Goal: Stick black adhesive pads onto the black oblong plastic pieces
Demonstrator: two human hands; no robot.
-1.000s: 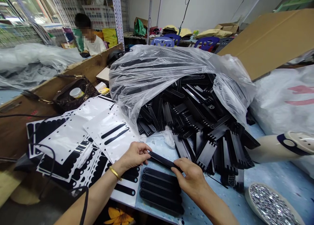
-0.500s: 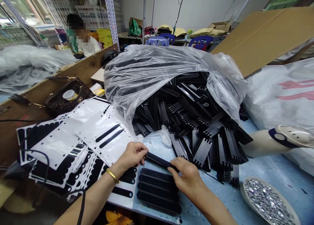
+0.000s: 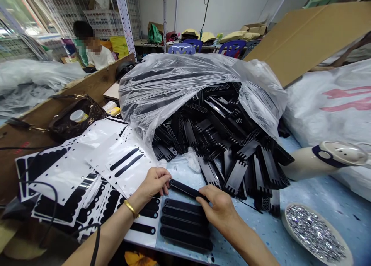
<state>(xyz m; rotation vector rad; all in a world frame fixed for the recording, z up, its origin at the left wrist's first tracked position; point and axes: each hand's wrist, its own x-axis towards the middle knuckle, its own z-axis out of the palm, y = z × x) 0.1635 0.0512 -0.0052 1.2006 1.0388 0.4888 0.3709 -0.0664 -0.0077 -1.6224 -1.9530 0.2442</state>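
Observation:
A long black plastic strip (image 3: 187,189) with rounded ends is held slightly tilted above the blue table. My left hand (image 3: 158,182), with a gold bangle at the wrist, is closed with thumb and fingers pinched at the strip's left end. At its right end, my right hand (image 3: 218,206) grips it between thumb and fingers. Just below lie several similar black strips (image 3: 185,232), side by side in a row. Under and beside my left forearm are white sheets (image 3: 129,157) bearing black strip-shaped stickers.
Behind my hands, a clear plastic bag (image 3: 174,74) spills many black comb-ended parts (image 3: 232,142). To the right are a beige bottle (image 3: 310,161) lying down and a bowl of small metal rings (image 3: 317,233). A brown handbag (image 3: 78,113) sits left. A person (image 3: 97,55) sits beyond the wooden board.
The whole view has shifted slightly, moving things a little to the left in the picture. Both hands keep nearly the same hold on the strip.

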